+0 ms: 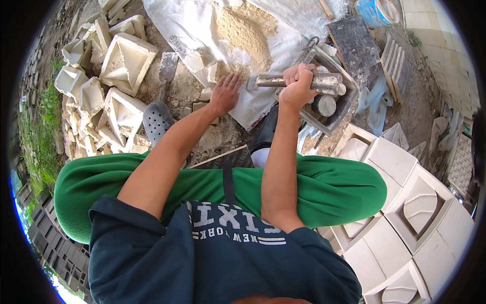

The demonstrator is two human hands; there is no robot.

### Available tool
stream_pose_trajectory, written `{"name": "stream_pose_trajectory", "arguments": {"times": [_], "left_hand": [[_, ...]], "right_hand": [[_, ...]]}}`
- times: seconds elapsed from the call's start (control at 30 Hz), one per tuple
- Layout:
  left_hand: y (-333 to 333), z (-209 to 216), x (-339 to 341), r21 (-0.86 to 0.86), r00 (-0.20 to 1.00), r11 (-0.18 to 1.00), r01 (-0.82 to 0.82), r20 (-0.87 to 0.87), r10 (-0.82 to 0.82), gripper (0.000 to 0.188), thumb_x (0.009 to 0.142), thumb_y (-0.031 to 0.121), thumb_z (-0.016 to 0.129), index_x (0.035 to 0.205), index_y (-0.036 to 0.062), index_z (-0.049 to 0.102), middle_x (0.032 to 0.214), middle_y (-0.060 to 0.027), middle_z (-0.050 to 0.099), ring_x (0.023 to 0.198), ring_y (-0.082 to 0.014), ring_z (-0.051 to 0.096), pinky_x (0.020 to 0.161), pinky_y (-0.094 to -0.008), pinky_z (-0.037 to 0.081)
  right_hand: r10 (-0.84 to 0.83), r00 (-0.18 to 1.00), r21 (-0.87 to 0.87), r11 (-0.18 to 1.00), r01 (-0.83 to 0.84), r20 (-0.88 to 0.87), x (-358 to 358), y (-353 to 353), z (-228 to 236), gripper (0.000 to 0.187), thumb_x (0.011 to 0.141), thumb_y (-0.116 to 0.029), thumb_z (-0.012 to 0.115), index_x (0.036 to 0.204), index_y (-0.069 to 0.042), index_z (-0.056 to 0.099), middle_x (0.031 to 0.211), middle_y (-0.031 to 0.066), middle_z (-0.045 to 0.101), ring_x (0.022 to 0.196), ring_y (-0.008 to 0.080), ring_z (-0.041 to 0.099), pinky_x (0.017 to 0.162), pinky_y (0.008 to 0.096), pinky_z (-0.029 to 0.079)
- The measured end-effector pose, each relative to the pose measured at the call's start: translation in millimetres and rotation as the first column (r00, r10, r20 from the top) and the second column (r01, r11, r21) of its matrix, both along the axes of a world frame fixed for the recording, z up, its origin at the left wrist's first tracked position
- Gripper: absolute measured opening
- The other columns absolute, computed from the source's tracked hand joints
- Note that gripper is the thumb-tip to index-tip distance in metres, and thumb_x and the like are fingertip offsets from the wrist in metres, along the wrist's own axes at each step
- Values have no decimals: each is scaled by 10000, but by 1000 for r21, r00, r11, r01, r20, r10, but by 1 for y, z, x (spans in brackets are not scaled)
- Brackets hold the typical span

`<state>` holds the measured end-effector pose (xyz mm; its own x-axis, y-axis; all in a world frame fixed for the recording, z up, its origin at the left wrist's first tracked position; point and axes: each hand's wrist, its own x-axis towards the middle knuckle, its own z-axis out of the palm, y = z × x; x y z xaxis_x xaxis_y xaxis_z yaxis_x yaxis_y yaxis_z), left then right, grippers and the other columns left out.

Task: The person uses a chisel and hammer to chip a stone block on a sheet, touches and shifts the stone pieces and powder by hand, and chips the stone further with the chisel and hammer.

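My right hand (298, 86) is closed around the handle of a hammer-like tool (268, 81), held sideways with its small metal head pointing left. Beneath and beyond that fist is a grey tool box (349, 99) with a thick, round-ended piece (324, 105) in it. My left hand (226, 93) is palm down with fingers spread, at the edge of a white plastic sheet (195, 48) beside small broken chunks. It holds nothing that I can see. A heap of tan sandy powder (245, 35) lies on the sheet beyond both hands.
Broken cream-coloured hollow castings (129, 61) are piled at left, near a trowel-like tool (167, 68). Whole cream moulded blocks (400, 213) stand at right by my knee. A dark board (354, 43) and a blue bucket (377, 12) are at the far right.
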<state>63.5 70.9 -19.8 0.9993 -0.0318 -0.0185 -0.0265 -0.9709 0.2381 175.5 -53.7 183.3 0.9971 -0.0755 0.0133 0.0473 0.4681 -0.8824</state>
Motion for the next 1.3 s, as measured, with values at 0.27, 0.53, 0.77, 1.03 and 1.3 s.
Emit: {"name": "stream_pose_trajectory", "arguments": {"times": [0.27,0.53,0.77,1.03,1.3], "left_hand": [[3,11,22,-4,1000,1000,-26,-4,26,521,821,134,444,1320,-2,384,1414,-141,354,1321,-268,309,1083,-418,226],[9,6,10,87,984,993,74,-169,-59,528,851,188,418,1355,38,367,1437,-113,327,1341,-232,278,1100,-423,186],[22,29,-2,217,949,974,-66,-289,129,627,897,400,398,1404,52,277,1486,-70,234,1397,-192,108,1136,-416,13],[43,34,-14,195,966,981,-4,-253,54,671,881,406,434,1408,33,251,1491,-70,217,1401,-192,78,1137,-420,-8],[49,30,-20,153,942,952,-264,-172,288,677,824,281,521,1379,-19,276,1465,-155,247,1379,-277,177,1119,-458,128]], "right_hand": [[-45,998,-5,999,45,-50,-2,2,3,203,767,-56,486,621,-97,351,522,-32,338,430,58,289,410,223,240],[5,1000,-4,1000,-5,-14,-8,3,3,235,771,-48,474,614,-115,313,506,-33,318,423,59,274,409,220,231],[206,970,-63,978,-200,129,-32,13,35,241,754,-50,450,574,-102,299,466,-2,326,419,75,267,406,230,239],[256,958,-236,946,-222,128,-30,50,-5,167,768,-63,475,620,-58,399,518,-8,368,453,85,327,433,247,268],[318,936,-165,942,-293,153,-24,56,37,198,780,-89,476,606,-74,381,516,-12,358,450,67,319,418,224,255]]}}
